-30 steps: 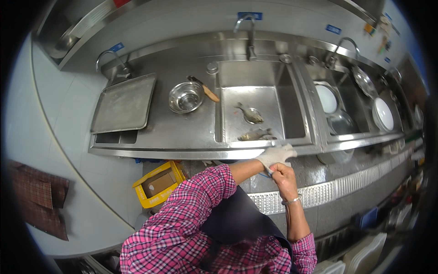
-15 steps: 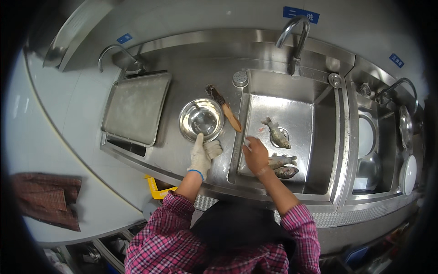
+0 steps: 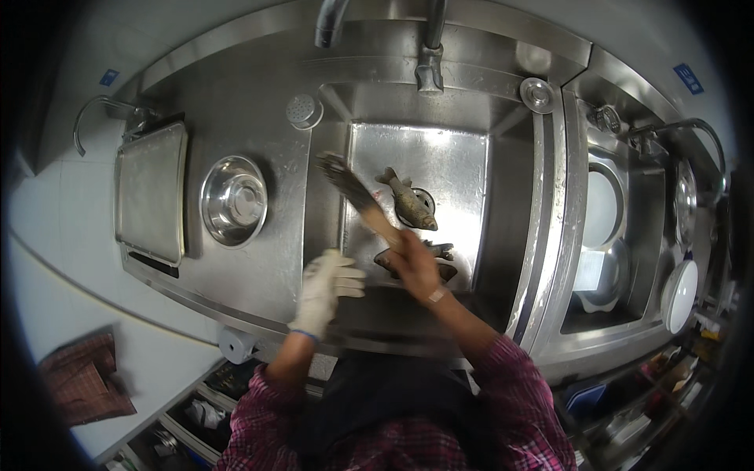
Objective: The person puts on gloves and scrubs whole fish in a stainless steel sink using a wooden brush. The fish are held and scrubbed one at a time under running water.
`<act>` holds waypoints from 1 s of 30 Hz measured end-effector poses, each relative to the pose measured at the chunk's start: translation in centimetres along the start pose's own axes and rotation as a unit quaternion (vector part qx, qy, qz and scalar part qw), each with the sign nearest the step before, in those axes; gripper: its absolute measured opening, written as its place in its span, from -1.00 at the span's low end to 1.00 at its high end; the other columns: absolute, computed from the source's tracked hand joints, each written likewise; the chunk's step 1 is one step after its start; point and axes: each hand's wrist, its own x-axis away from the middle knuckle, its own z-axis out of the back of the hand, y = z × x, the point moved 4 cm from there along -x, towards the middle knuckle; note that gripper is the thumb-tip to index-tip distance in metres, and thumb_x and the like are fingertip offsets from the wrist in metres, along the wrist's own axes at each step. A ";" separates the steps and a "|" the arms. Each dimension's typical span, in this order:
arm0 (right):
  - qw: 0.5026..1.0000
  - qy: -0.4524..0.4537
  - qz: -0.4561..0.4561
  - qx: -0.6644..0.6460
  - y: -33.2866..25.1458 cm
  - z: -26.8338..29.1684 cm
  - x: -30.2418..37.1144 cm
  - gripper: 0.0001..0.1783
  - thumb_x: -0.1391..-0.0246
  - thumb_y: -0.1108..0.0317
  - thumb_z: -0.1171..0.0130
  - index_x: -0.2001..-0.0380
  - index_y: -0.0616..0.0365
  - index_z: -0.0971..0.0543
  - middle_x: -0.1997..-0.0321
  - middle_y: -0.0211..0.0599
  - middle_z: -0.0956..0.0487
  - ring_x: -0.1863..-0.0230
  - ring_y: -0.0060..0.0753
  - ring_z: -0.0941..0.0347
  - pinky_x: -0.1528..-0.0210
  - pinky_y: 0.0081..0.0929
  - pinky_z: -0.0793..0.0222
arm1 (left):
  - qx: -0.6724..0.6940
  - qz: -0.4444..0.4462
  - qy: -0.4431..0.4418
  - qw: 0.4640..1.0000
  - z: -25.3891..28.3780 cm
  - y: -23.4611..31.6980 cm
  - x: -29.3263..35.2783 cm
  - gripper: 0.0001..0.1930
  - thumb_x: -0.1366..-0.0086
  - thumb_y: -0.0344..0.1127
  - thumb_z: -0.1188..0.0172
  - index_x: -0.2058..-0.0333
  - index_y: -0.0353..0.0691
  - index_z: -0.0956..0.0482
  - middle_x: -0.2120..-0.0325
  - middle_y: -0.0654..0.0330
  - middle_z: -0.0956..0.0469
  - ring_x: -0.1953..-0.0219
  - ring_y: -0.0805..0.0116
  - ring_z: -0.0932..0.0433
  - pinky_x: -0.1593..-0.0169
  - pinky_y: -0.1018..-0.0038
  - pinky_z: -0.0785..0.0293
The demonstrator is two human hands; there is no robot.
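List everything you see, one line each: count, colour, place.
Sinks: at least two, silver, centre and right
Counter: one, silver, left of centre sink
Fish: two or more, some hidden, grey-brown, centre sink
Brush: one, brown, over centre sink
Bowl: one, silver, on counter
Tray: one, grey, counter's left end
Canister: one, silver, centre sink's back left corner
Faucets: three, silver, along the back
Round dishes: two, white, right sink and its right edge
Labels: two, blue, on wall
Cloth: one, plaid reddish brown, lower left
Other wares: several, mixed colours, far right
Left hand: one, white-gloved, near centre sink's left edge
Right hand: one, bare, over centre sink, holding brush
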 end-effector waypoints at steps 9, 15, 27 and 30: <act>0.888 0.054 -0.405 -0.213 10.1 9.3 5.1 -0.76 -0.07 0.45 -0.18 0.16 0.23 -0.51 0.55 -0.37 -0.50 0.66 -0.54 -0.42 0.65 -0.55 -0.34 | -0.263 -0.065 0.145 0.952 -13.3 -12.0 -20.6 -0.10 -0.01 0.09 -0.40 -0.14 -0.46 -0.26 0.03 -0.26 -0.54 -0.07 -0.07 -0.54 -0.11 0.24 -0.44; 0.872 0.113 -0.431 -0.202 11.3 8.8 5.5 -0.73 -0.20 0.34 -0.15 0.08 0.22 -0.49 0.59 -0.44 -0.47 0.67 -0.62 -0.37 0.66 -0.59 -0.30 | -0.476 0.013 0.183 0.860 -19.4 -11.1 -22.4 0.00 -0.14 -0.20 -0.33 -0.35 -0.13 0.23 -0.04 -0.25 -0.37 -0.04 -0.20 -0.51 -0.10 0.09 -0.51; 0.928 0.081 -0.331 0.148 17.2 7.0 -2.7 -0.37 -0.27 0.17 -0.08 -0.39 -0.16 -0.24 -0.04 0.04 -0.56 0.07 0.07 -0.55 0.04 -0.19 -0.48 | -0.395 -0.124 0.037 0.909 -18.4 -9.3 -25.7 -0.07 -0.01 -0.39 -0.40 -0.32 -0.28 -0.04 0.00 -0.14 -0.50 -0.05 0.05 -0.53 -0.14 0.31 -0.44; 0.947 0.064 -0.235 0.210 19.0 5.5 -5.5 -0.35 -0.24 0.21 -0.09 -0.39 -0.21 -0.23 -0.07 0.07 -0.54 0.06 0.16 -0.53 0.01 -0.13 -0.49 | -0.422 -0.146 0.030 0.894 -18.1 -9.1 -26.2 -0.10 -0.01 -0.41 -0.40 -0.30 -0.31 -0.07 -0.01 -0.10 -0.50 -0.03 0.12 -0.54 -0.11 0.36 -0.46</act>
